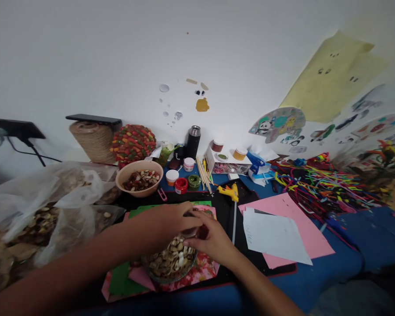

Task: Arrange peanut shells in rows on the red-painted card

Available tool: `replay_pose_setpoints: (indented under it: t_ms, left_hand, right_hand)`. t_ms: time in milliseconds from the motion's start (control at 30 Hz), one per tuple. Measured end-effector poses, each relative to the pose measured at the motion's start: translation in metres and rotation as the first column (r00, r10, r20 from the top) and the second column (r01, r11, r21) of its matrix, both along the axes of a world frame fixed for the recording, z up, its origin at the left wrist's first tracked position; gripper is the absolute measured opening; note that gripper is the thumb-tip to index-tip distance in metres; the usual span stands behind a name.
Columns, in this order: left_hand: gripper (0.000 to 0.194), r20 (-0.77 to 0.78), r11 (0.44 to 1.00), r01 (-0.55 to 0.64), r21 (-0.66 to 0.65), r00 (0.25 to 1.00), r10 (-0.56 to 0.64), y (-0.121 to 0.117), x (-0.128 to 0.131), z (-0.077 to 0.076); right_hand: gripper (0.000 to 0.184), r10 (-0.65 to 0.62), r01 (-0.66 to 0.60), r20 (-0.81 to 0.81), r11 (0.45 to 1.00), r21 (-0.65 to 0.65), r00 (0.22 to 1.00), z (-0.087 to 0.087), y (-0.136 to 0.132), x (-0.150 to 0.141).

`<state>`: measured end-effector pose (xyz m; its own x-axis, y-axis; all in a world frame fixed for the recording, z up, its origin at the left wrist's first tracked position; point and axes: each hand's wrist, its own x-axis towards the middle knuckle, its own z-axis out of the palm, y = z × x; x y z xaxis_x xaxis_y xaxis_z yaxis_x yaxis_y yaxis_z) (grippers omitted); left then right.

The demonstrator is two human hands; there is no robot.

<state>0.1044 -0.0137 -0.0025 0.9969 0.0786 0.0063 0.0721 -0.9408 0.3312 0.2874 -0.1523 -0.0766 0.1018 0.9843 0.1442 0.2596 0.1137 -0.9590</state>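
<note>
My left hand [176,220] and my right hand [213,235] meet above a bowl [171,280] of pale, dry shell-like pieces [175,256]. Both are closed around a small jar [190,232], pale at its near side with dark red beside it; the fingers cover most of it. Left fingers lie over its top, and the right thumb and fingers curl round its right side. Under the bowl are green sheets [123,278] and pink, flower-patterned paper [207,268].
A peach bowl [120,179] of coloured pieces and plastic bags [70,219] stand left. Paint jars [181,185], a black flask [193,142] and a yellow glue gun [229,192] sit behind. Paper sheets [273,235] and pipe cleaners [325,188] lie right.
</note>
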Motion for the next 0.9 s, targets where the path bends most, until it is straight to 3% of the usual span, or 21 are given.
replay_pose_setpoints:
  t_ms: [167, 300, 567, 633, 800, 900]
  left_hand:
    - [0.026, -0.054, 0.975, -0.212, -0.058, 0.976, 0.209, 0.003, 0.009, 0.017]
    - [0.033, -0.014, 0.913, -0.369, -0.175, 0.928, 0.372, 0.013, 0.014, 0.023]
    - [0.039, 0.037, 0.789, -0.373, -0.489, 0.894, 0.446, 0.041, 0.007, 0.014]
    - [0.043, 0.058, 0.712, -0.338, -0.616, 0.882, 0.468, 0.048, 0.006, 0.01]
    - [0.058, 0.011, 0.408, -0.281, -0.869, 0.812, 0.584, 0.069, 0.006, -0.001]
    - [0.065, 0.02, 0.342, -0.254, -0.905, 0.776, 0.63, 0.078, 0.002, -0.006]
  right_hand:
    - [0.062, -0.007, 0.006, -0.03, 0.998, -0.057, 1.0, -0.006, 0.002, -0.001]
    - [0.067, -0.071, 0.061, -0.124, 0.995, -0.08, 0.99, -0.006, 0.004, 0.001]
    - [0.052, -0.157, 0.156, -0.056, 0.988, -0.017, 0.986, 0.01, 0.017, 0.019]
    - [0.051, -0.196, 0.195, -0.027, 0.981, -0.007, 0.98, 0.012, 0.026, 0.029]
    - [0.048, -0.343, 0.347, 0.139, 0.938, -0.005, 0.929, 0.016, 0.063, 0.065]
    - [0.05, -0.388, 0.4, 0.297, 0.916, 0.021, 0.873, 0.016, 0.092, 0.086]
